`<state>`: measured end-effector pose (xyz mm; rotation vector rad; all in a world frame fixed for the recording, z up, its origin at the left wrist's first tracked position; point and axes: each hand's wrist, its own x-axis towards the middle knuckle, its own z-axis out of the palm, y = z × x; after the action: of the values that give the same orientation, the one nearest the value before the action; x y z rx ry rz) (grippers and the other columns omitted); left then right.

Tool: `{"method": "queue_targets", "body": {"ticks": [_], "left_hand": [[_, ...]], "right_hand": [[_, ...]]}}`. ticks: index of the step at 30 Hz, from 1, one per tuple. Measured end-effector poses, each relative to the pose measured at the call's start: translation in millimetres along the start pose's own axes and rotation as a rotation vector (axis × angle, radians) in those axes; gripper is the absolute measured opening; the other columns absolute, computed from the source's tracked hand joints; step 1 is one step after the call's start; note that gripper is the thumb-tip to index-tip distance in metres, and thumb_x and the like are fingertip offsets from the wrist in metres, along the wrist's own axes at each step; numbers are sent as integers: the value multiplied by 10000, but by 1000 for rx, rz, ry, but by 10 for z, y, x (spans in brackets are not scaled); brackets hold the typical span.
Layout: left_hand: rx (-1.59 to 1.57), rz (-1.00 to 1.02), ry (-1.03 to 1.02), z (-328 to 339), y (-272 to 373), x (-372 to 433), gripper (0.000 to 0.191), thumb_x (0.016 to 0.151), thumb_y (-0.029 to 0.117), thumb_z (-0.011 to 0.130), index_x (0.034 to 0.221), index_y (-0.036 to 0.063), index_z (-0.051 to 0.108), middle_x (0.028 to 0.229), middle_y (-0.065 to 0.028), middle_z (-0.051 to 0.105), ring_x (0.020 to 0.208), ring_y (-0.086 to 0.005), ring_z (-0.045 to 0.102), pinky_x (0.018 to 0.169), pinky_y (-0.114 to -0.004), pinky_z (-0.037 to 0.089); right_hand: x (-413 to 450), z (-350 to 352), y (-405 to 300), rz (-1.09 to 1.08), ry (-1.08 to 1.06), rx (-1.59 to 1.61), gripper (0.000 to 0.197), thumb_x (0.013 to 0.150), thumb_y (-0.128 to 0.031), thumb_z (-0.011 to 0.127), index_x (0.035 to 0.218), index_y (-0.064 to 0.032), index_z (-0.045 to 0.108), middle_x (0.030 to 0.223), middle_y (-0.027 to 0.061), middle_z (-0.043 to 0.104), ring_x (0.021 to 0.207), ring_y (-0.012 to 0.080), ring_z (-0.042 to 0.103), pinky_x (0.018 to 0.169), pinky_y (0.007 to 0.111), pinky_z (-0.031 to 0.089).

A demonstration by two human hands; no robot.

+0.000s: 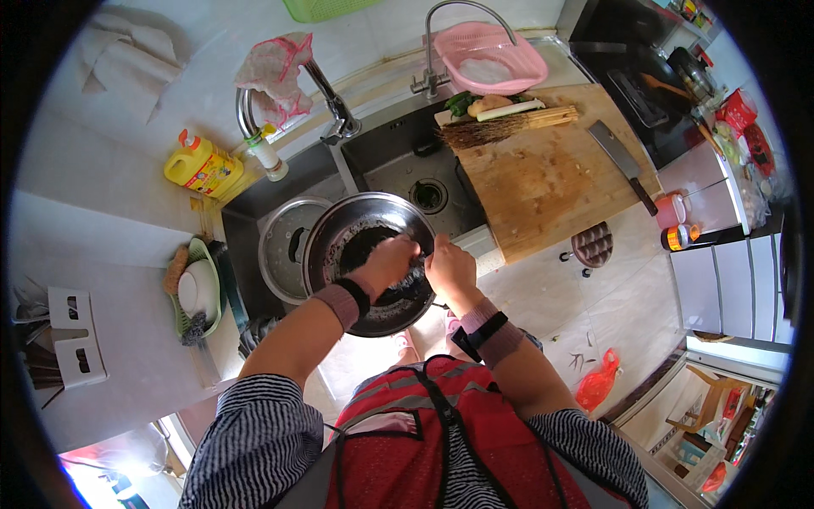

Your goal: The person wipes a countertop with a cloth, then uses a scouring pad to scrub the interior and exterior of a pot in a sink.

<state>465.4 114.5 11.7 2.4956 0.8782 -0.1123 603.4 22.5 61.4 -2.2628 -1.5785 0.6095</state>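
A dark metal wok (356, 207) is held tilted over the front edge of the double sink, its inside dark with pale residue around the base. My left hand (395, 259) is inside it, fingers curled and blurred. A greyish blurred patch lies under those fingers; whether it is a scrubber or wet metal cannot be told. At the wok's right rim my right hand (451, 267) is closed in a fist, gripping the wok's edge or handle. Behind the wok, a round pot lid (276, 254) with a black knob lies in the left basin.
A wooden cutting board (540, 184) spans the right basin, bearing a bamboo brush (509, 127), vegetables and a cleaver (617, 153). A faucet (340, 114) rises behind the sink. Left stand a yellow detergent bottle (205, 167) and green basket (219, 280). A stool (591, 245) is right.
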Motion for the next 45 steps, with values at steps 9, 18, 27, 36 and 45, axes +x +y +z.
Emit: {"method": "queue_targets", "body": {"ticks": [9,18,27,36,45], "left_hand": [[-119,-139,-14,120,12,52,259,739,15,574,978,73,656,1004,-156,619,995,-336,601,853,-438,487],[7,-320,84,-195,-172,75,269,771,67,592,1035,99,636,1057,-151,613,989,-339,615,837,-442,498],[133,-286,134,-349,-305,77,207,765,57,623,971,34,634,1028,-190,628,976,-367,629,831,-445,515],[216,-198,114,-398,-268,101,148,791,42,593,935,36,627,1042,-162,601,968,-334,631,741,-399,557],[321,131,-24,-40,-197,68,136,765,71,590,891,30,617,912,-156,606,886,-323,622,752,-418,519]], "right_hand": [[10,39,-9,22,-25,-14,211,842,-189,568,945,-17,503,787,189,669,718,361,670,647,439,542],[-15,111,-11,1,55,-9,210,805,-169,587,925,-23,495,725,176,653,686,357,657,627,455,530],[-26,70,-37,-20,3,-38,217,836,-185,570,931,-6,492,748,196,662,694,361,670,639,434,545],[-11,45,-25,-16,-4,-37,237,833,-195,589,940,-11,483,760,198,664,691,358,670,622,439,545],[10,88,-11,-39,4,-38,221,836,-181,569,946,-9,483,743,195,663,696,360,671,631,444,544]]}}
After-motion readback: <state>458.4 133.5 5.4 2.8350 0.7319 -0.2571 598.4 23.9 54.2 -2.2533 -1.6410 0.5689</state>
